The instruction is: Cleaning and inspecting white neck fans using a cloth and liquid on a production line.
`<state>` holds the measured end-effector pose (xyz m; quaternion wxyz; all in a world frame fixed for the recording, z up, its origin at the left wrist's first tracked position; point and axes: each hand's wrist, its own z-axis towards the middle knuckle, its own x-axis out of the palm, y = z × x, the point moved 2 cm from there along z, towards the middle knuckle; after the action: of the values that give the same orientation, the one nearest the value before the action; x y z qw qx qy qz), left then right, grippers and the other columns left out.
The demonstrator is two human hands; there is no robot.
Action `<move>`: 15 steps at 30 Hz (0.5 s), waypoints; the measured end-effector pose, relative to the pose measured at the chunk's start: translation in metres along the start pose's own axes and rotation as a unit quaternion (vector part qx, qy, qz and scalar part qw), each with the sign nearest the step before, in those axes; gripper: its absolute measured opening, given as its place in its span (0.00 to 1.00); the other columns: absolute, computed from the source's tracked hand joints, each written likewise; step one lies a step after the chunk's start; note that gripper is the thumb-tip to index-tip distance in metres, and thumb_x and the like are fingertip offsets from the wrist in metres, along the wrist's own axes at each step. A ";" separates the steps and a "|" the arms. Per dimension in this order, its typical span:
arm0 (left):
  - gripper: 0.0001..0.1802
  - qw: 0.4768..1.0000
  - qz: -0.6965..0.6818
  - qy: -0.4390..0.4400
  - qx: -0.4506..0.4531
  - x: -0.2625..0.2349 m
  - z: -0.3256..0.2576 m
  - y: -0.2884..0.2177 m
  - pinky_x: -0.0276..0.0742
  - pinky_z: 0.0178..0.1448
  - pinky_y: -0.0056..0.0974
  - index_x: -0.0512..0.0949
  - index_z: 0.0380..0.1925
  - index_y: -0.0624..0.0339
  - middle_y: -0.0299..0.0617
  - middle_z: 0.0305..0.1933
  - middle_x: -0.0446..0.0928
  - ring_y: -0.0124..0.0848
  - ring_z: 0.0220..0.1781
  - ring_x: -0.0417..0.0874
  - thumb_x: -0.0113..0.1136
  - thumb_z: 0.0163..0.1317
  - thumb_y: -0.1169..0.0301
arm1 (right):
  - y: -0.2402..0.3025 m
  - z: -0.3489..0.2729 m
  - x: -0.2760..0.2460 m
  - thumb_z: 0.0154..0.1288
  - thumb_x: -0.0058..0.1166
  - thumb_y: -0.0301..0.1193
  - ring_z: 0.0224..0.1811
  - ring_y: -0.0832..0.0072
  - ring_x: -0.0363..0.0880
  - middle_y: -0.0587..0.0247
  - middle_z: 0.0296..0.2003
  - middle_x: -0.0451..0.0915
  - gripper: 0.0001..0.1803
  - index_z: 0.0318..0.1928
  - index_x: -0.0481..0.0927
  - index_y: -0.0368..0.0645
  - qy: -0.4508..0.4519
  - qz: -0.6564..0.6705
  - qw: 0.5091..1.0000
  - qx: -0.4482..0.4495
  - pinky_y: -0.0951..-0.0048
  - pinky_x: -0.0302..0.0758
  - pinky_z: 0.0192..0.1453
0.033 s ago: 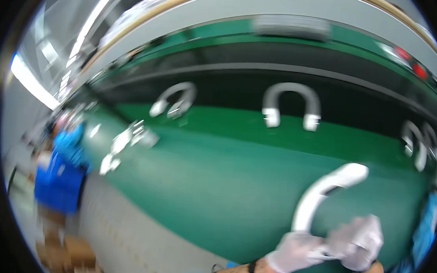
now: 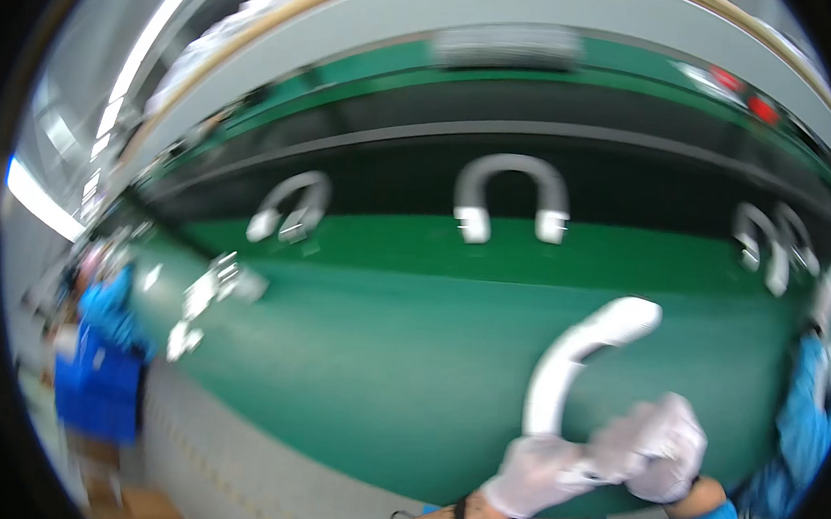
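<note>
Far left: blue bin beside the tabletop, with blue clothing above it. Small white parts lie loose on the tabletop's left side. Along the far side: a grey-and-white arched piece, then a U-shaped piece, its white ends toward the wearer.

Right of centre, nearer: curved white piece, lower end meeting the gloved left hand. Step in hand, judged: close two-handed handling beside this piece; the next move seems to call for a steady left and fine right-hand fingerwork. Piece is white, arced, broad at its upper end, with a dark notch on the inner edge; details blurred.

Left hand: fingers partly curled; hold on the piece uncertain. Gloved right hand: bunched against the left fingers; contents cannot be told.

Far right: further arched pieces, then a co-worker's blue sleeve.
</note>
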<state>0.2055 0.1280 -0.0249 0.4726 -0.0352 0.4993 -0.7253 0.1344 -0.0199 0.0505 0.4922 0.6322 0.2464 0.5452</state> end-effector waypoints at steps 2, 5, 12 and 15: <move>0.17 0.999 0.029 0.020 0.002 -0.002 -0.011 0.031 0.82 0.33 0.45 0.81 0.25 0.56 0.40 0.23 0.81 0.41 0.25 0.87 0.85 0.47 0.65 | -0.012 0.013 0.007 0.84 0.38 0.38 0.26 0.55 0.73 0.49 0.27 0.76 0.20 0.36 0.73 0.38 0.030 0.117 0.993 -0.001 0.51 0.72 0.37; 0.19 0.996 0.043 0.072 0.008 -0.014 0.013 0.043 0.83 0.40 0.46 0.81 0.30 0.58 0.41 0.25 0.82 0.45 0.28 0.88 0.84 0.43 0.69 | -0.024 0.016 0.002 0.84 0.37 0.34 0.29 0.52 0.76 0.43 0.28 0.77 0.20 0.39 0.76 0.33 -0.021 0.125 0.992 0.001 0.49 0.74 0.42; 0.16 0.996 -0.037 0.066 0.045 -0.008 0.006 0.058 0.84 0.48 0.50 0.87 0.43 0.61 0.42 0.36 0.87 0.44 0.37 0.90 0.73 0.57 0.65 | -0.081 -0.039 -0.032 0.85 0.42 0.41 0.42 0.73 0.88 0.58 0.39 0.88 0.22 0.51 0.84 0.35 0.006 -0.192 0.976 0.100 0.74 0.83 0.48; 0.12 0.996 -0.015 0.073 0.051 -0.018 0.009 0.057 0.84 0.48 0.50 0.87 0.39 0.61 0.43 0.35 0.86 0.44 0.37 0.90 0.72 0.57 0.68 | -0.076 -0.040 -0.013 0.77 0.55 0.36 0.44 0.67 0.88 0.57 0.41 0.89 0.15 0.50 0.86 0.37 -0.019 0.003 0.989 0.146 0.67 0.83 0.51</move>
<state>0.2571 0.1316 -0.0558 0.4246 0.0348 0.4942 -0.7578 0.1109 0.0133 -0.0263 0.3975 0.7084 0.3122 0.4926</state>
